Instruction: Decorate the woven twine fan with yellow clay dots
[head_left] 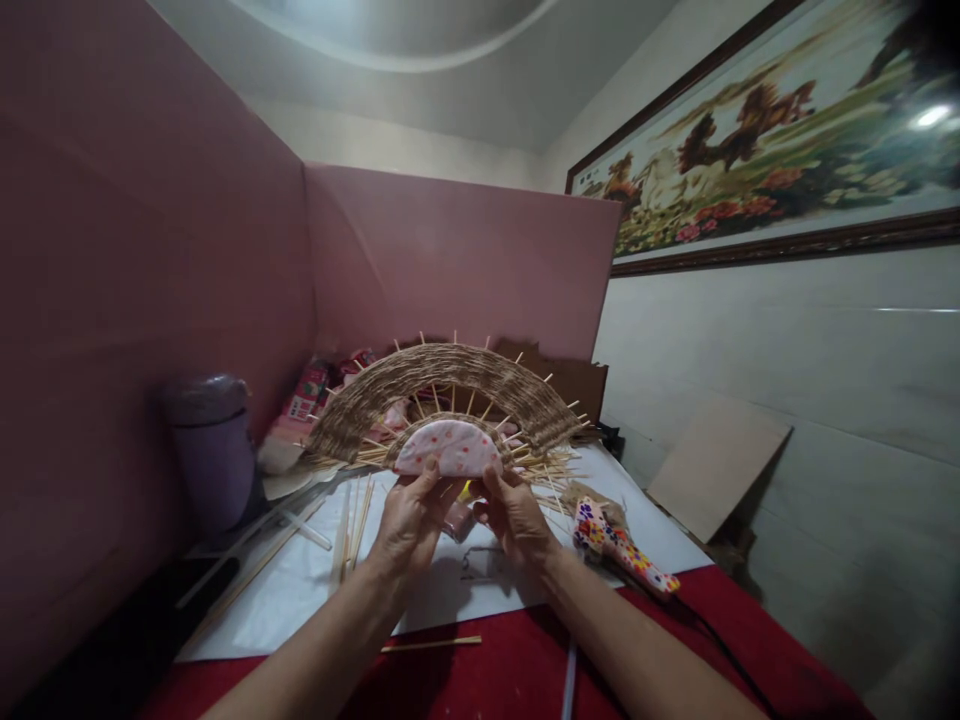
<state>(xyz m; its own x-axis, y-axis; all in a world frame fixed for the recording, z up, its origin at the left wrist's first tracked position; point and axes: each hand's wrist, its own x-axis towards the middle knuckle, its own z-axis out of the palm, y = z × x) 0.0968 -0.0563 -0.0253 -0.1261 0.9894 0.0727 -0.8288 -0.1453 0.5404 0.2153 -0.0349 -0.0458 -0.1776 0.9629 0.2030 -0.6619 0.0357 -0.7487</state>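
Both my hands hold up a fan-shaped piece [442, 378] of thin wooden sticks, with a wide arc of brown twine woven across them. Stick ends poke out beyond the outer edge of the arc. At its base is a half-round pad [450, 448] of white cloth with reddish spots. My left hand [411, 515] grips the pad's lower left edge, its thumb on the front. Opposite it, my right hand [517, 512] pinches the lower right corner, thumb also in front. The fingers behind the pad are partly hidden.
A flower-patterned glue gun [622, 548] with a black cord lies right on the white sheet [442, 610]. Loose sticks [360, 520] and clear glue rods [306, 530] lie left. A lidded purple bin [212, 455] stands at the left, cardboard [577, 380] behind. Red cloth [480, 680] covers the near edge.
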